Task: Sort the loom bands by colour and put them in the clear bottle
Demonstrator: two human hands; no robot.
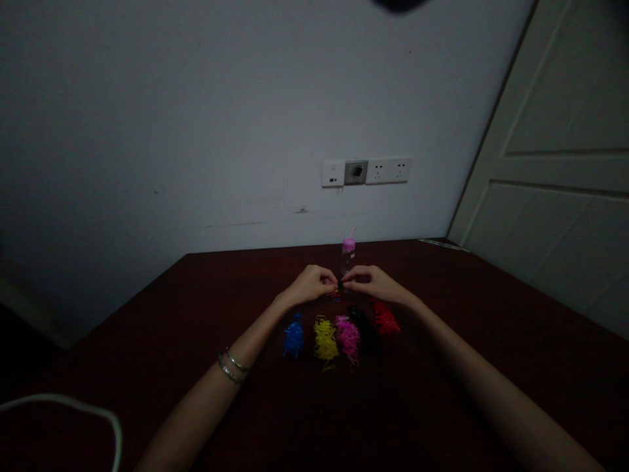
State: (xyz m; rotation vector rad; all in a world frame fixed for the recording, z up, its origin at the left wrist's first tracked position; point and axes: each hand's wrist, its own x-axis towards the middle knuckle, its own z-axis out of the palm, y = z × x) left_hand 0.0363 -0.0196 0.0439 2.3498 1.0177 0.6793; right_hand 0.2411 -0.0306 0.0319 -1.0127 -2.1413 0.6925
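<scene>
Dim light falls on a plain pale wall [196, 118], a white panelled door [560, 151] at the right, and a dark reddish-brown table [226, 275] reaching to the wall. Near the table's far side, the person's left hand [310, 283] and right hand [376, 282] come almost fingertip to fingertip, with a small dark piece [340, 284] between them. Just below the left fingertips shows a small multicoloured cluster of loops [336, 295], its strands lying roughly crosswise. Thumb and fingers on each side are drawn close together as if pinching, but it is too dark and small to tell whether either hand is clamped on anything.

On the near side of the hands, five heaps of small, thin, glossy bands form a row: blue [293, 337], yellow [325, 339], pink [348, 337], black [363, 324] and red [386, 317]. Yellow and pink stretch lengthwise toward the person; red slants, just below the right hand and nearest to it. Blue lies well apart from red, beside the left forearm, which wears silvery bracelets [232, 367].

Right behind the fingertips stands an upright clear bottle with a pink lid and straw [348, 257]. A pale patch on it may be a label, but no brand or writing can be read, nor on the white wall sockets [388, 171] above.
</scene>
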